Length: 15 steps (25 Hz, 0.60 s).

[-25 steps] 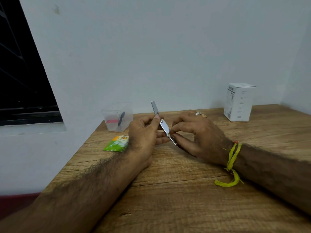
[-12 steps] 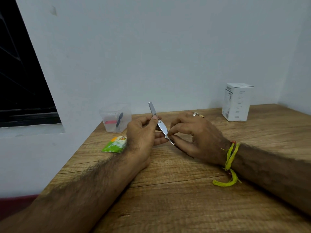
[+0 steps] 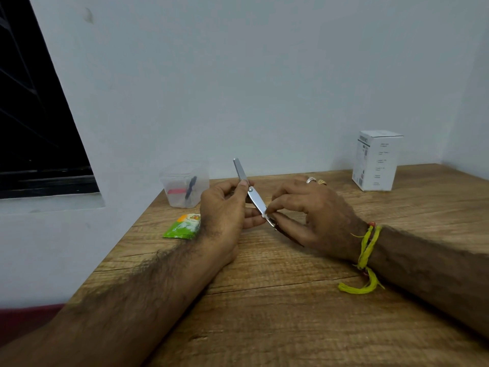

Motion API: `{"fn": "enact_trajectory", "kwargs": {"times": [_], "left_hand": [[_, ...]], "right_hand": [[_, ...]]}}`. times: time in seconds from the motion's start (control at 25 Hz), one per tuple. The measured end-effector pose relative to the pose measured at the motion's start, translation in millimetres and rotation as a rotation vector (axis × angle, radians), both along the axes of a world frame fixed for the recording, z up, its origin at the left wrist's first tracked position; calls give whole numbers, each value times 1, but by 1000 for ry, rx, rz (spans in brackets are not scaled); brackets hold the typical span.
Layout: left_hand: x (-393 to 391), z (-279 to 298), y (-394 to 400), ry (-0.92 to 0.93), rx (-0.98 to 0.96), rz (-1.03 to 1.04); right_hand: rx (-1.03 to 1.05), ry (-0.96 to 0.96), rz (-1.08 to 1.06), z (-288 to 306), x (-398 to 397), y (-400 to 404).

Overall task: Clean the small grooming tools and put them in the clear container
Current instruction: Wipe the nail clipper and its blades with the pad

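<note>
1. Two small tools, one pink and one dark, already sit inside the clear container, which stands at the far left of the wooden table against the wall. I judge those two finished.
2. Just in front of the container lies a green sachet, flat on the table and partly hidden behind the left wrist.
3. The left hand has its fingers curled round a steel nail clipper, thumb pressed near the rivet; the lever sticks up and away towards the wall.
4. The clipper is held above the table between both hands, well apart from the container.
5. The right hand pinches a small white scrap, thumb against forefinger, and presses it on the lower part of the blade. What the scrap is, I cannot tell; it looks like a wipe.
6. A white box stands at the far right by the wall, untouched.
7. By my reckoning the task is mostly done: this clipper is being wiped and has yet to go into the container. No other tools show on the table.
8. Compared with a second ago, the grip of both hands and the clipper's tilt look the same; the wiping pinch sits at much the same spot, with only a slight shift of the view.
</note>
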State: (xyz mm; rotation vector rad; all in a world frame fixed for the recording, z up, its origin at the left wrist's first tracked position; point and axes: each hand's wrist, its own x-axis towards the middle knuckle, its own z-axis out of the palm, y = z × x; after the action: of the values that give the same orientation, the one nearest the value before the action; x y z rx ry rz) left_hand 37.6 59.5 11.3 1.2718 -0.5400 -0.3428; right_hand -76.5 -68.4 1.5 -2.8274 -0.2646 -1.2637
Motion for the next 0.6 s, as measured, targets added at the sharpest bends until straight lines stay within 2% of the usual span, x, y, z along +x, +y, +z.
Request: {"fn": "enact_trajectory", "kwargs": {"times": [0.6], "left_hand": [[3,0,0,2,-14,64]], "right_hand": [[61,141,61,-1,-3,1]]}}
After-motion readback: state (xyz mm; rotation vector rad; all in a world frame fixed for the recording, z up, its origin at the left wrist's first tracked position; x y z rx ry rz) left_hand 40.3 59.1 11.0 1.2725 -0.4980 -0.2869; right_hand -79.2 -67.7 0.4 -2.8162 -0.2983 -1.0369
